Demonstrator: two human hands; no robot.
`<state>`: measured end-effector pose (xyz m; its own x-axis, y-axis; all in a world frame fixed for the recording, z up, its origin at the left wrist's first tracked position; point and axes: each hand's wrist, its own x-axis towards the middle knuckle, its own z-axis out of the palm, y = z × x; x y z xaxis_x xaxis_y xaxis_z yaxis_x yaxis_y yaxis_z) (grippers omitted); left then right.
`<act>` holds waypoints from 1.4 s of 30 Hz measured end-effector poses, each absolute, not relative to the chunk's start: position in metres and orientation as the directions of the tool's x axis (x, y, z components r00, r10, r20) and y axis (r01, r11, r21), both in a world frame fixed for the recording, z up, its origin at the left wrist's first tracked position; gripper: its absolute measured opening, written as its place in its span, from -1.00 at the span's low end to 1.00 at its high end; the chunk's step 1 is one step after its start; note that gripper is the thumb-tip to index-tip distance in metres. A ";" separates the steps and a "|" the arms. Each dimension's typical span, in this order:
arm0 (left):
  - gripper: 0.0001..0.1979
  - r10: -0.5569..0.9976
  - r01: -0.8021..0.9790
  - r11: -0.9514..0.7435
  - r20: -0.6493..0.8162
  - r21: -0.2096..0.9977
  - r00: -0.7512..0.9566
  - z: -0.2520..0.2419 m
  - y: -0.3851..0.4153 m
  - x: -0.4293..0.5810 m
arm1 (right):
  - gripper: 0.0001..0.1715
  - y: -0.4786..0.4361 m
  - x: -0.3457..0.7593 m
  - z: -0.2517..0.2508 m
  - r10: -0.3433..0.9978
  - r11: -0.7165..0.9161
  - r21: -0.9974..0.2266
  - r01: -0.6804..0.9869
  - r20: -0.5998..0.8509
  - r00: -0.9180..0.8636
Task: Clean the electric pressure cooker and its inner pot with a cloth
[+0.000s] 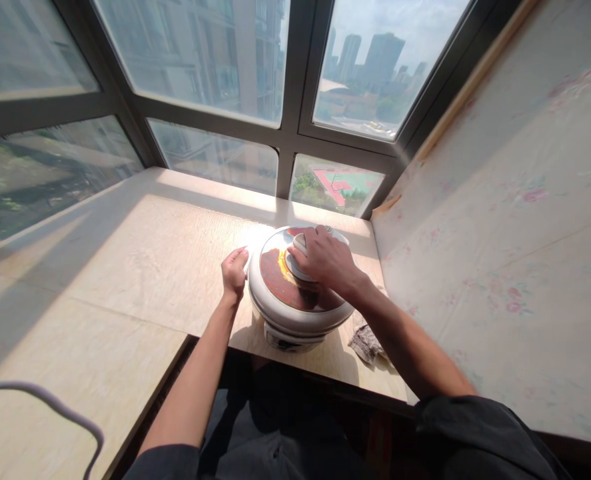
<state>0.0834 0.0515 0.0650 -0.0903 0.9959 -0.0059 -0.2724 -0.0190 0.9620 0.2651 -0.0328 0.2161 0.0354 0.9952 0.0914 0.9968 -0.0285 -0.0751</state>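
A round white electric pot (295,342) stands on the windowsill near its front edge. On top sits a lid (320,301) with a wide white rim and a shiny centre showing reddish brown and yellow; I cannot tell whether that is contents or reflection. My right hand (325,257) is closed around the light-coloured knob (298,257) at the lid's middle. At the pot's left side, my left hand (234,272) is closed, its fingers on what looks like a side handle, mostly hidden.
A crumpled grey-brown cloth (367,345) lies right of the pot. The pale stone sill (140,260) stretches left, where a grey cable (55,403) curves across. Dark-framed windows (288,143) rise behind, and a floral-papered wall (495,267) bounds the right side.
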 end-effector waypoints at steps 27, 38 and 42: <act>-0.62 0.996 -0.283 0.005 -0.032 0.959 -0.089 0.068 0.047 0.083 | -0.58 -0.037 0.274 0.200 0.966 0.107 0.016 0.994 0.234 -0.108; -0.62 0.995 -0.317 0.003 -0.035 0.948 -0.095 0.067 0.047 0.083 | -0.55 -0.024 0.298 0.194 0.874 0.387 0.041 0.921 0.302 -0.381; -0.61 0.994 -0.311 -0.008 -0.026 0.950 -0.106 0.067 0.048 0.082 | -0.57 -0.018 0.306 0.191 0.816 0.487 0.051 0.872 0.331 -0.475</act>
